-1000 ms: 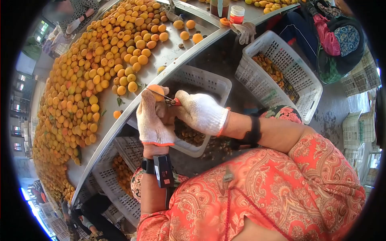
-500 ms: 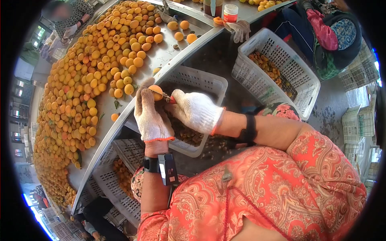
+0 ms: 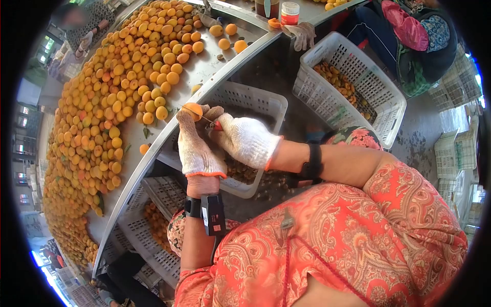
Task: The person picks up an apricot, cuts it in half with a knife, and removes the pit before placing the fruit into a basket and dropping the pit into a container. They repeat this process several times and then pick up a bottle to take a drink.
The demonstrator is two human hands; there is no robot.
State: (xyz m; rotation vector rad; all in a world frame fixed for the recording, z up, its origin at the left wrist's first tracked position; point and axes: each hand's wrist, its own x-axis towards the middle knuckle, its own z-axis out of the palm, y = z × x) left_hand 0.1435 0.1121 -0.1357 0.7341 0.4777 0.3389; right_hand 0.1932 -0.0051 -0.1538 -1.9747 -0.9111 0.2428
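My left hand (image 3: 198, 151), in a white knit glove with a soiled palm, grips an orange apricot (image 3: 192, 110) by its fingertips over the table's metal rim. My right hand (image 3: 248, 141), also gloved, is closed around the red handle of a small thin-bladed knife (image 3: 218, 126). The blade points toward the apricot, its tip right at the fruit's side. Both hands are close together above a light plastic crate (image 3: 279, 105) with dark bits inside. To the left, many apricots (image 3: 110, 107) are heaped on the metal table (image 3: 171, 111).
A white crate (image 3: 391, 97) at right holds apricot pieces (image 3: 335, 81). A red-and-white jar (image 3: 290, 14) and a spare glove (image 3: 302, 36) sit at the table corner. Another person (image 3: 427, 43) sits at upper right; one more (image 3: 87, 25) is at upper left. Another crate (image 3: 138, 225) stands below the table.
The apricot has moved slightly up and left in my left hand. The knife blade, which lay across the fruit, now shows on its right side. The view has shifted slightly.
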